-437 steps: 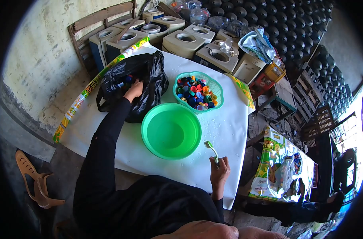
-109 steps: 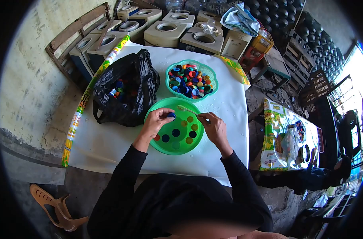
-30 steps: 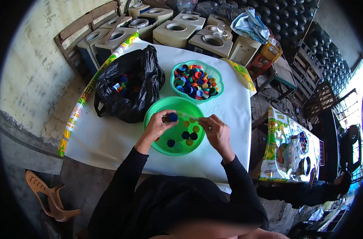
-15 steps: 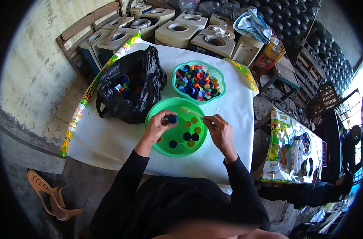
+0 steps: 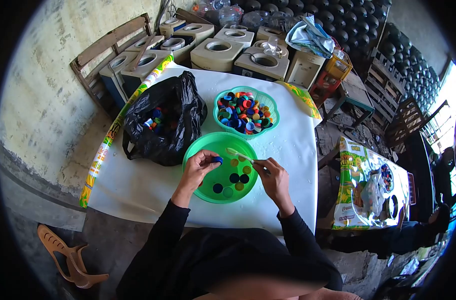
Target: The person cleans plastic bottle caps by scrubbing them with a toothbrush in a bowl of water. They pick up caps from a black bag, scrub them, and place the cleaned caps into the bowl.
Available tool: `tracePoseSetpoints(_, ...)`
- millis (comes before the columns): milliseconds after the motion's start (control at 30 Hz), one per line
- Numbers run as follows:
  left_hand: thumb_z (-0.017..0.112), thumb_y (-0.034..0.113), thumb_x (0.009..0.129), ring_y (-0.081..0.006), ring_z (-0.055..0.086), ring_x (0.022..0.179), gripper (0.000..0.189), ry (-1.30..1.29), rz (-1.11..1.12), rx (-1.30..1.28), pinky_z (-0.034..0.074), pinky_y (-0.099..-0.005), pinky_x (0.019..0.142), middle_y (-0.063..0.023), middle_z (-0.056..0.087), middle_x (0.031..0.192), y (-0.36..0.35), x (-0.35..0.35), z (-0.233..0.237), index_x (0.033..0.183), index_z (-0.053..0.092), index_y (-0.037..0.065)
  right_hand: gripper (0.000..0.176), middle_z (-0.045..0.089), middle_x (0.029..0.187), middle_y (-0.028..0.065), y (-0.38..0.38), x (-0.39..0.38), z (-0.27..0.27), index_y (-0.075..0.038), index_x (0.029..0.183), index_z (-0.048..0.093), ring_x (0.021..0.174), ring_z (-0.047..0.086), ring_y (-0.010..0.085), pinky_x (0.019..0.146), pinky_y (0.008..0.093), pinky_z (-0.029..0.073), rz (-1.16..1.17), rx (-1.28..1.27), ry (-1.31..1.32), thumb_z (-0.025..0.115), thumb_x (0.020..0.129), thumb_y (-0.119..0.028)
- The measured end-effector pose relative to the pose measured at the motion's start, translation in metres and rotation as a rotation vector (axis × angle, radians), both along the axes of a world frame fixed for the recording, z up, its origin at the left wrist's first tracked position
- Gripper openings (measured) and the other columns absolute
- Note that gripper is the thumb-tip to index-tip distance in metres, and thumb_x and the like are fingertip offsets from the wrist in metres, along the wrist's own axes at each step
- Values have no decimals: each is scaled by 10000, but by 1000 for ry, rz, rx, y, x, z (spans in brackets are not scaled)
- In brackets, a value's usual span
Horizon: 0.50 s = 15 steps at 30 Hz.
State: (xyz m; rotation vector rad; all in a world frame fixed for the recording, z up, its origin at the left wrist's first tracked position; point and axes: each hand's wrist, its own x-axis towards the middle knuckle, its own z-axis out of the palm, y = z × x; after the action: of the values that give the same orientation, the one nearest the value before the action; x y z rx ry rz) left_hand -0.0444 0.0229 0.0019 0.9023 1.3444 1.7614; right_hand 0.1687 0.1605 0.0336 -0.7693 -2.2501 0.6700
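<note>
Over the left side of a green basin (image 5: 208,193), my left hand (image 5: 198,169) pinches a dark blue bottle cap (image 5: 217,160). My right hand (image 5: 273,178) grips a small pale brush (image 5: 239,155) whose head points left, a little apart from the cap. Several yellow and dark caps lie in the basin below, with one greenish cap (image 5: 228,192) near its front. Behind the basin, a light green basket (image 5: 273,105) is heaped with caps of many colours. An open black plastic bag (image 5: 188,115) with more caps inside stands at the left.
A white sheet (image 5: 138,190) covers the table. Pale appliance casings (image 5: 218,52) stand beyond its far edge. At the right are a second covered table (image 5: 348,200) and part of a person in dark clothing (image 5: 373,243). A brown plastic chair (image 5: 63,250) is at lower left.
The view has shifted slightly, so the table items appear lower. The blue cap in my left hand has turned and now shows its side. Both hands keep their hold.
</note>
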Motion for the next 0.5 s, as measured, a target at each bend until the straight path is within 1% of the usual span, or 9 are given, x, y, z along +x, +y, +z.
tracePoseSetpoints(67, 699, -23, 889, -109, 647, 959, 215, 6, -1, -42, 527, -254, 881, -59, 676, 1016, -5, 6, 3, 1094, 635, 1, 136, 677, 854, 27, -12, 5, 5, -171, 979, 761, 673, 666, 273, 596, 385, 516, 96, 3, 15, 706, 896, -263)
tracePoseSetpoints(133, 711, -11, 884, -102, 640, 944, 210, -1, -24, -42, 523, -254, 875, -49, 673, 1000, -5, 12, 7, 1077, 631, 7, 125, 681, 860, 31, -12, 5, -1, -170, 977, 761, 656, 658, 271, 587, 378, 511, 93, 1, -8, 714, 890, -246)
tracePoseSetpoints(200, 719, 4, 885, -99, 638, 936, 209, -24, -13, -27, 520, -249, 870, -43, 671, 993, -5, 15, 0, 1074, 630, 12, 120, 685, 866, 37, -3, 8, 1, -169, 984, 758, 662, 664, 266, 592, 368, 515, -35, 36, -59, 717, 888, -227)
tracePoseSetpoints(267, 726, 19, 887, -97, 637, 928, 209, -39, 3, -7, 518, -245, 864, -37, 670, 986, -2, 16, -1, 1072, 629, 16, 124, 681, 857, 38, -2, 11, 8, -164, 991, 755, 663, 666, 259, 594, 365, 515, -34, 2, 0, 714, 892, -225)
tracePoseSetpoints(333, 731, 47, 896, -91, 631, 911, 202, -93, 10, 14, 515, -238, 849, -25, 667, 971, -4, 19, 0, 1071, 631, 26, 125, 676, 843, 39, -9, 12, 12, -159, 992, 754, 644, 659, 254, 585, 363, 510, 61, -19, 55, 712, 894, -224)
tracePoseSetpoints(367, 731, 47, 896, -91, 631, 911, 202, -89, 9, 15, 515, -238, 849, -25, 667, 971, -5, 20, 1, 1071, 631, 26, 121, 672, 843, 31, -10, 13, 11, -160, 990, 754, 662, 657, 248, 592, 359, 509, 108, -33, 6, 711, 891, -215)
tracePoseSetpoints(400, 729, 56, 901, -91, 631, 906, 197, -108, 3, 29, 515, -238, 847, -23, 668, 963, -5, 21, 2, 1070, 631, 28, 121, 672, 843, 31, -9, 14, 7, -160, 990, 754, 662, 657, 248, 592, 359, 509, 107, -29, 8, 711, 891, -215)
tracePoseSetpoints(467, 728, 65, 906, -91, 630, 900, 193, -127, -3, 53, 515, -238, 845, -22, 668, 954, -2, 21, 2, 1070, 632, 30, 110, 668, 844, 23, -6, 15, 2, -158, 978, 754, 716, 662, 239, 617, 358, 513, 3, 101, -91, 706, 890, -200)
tracePoseSetpoints(500, 719, 61, 912, -93, 633, 908, 185, -68, 13, 39, 520, -241, 842, -21, 667, 949, -2, 20, 2, 1071, 631, 28, 110, 665, 849, 27, -7, 17, 5, -155, 978, 749, 751, 659, 245, 635, 367, 513, -18, 32, -30, 698, 891, -200)
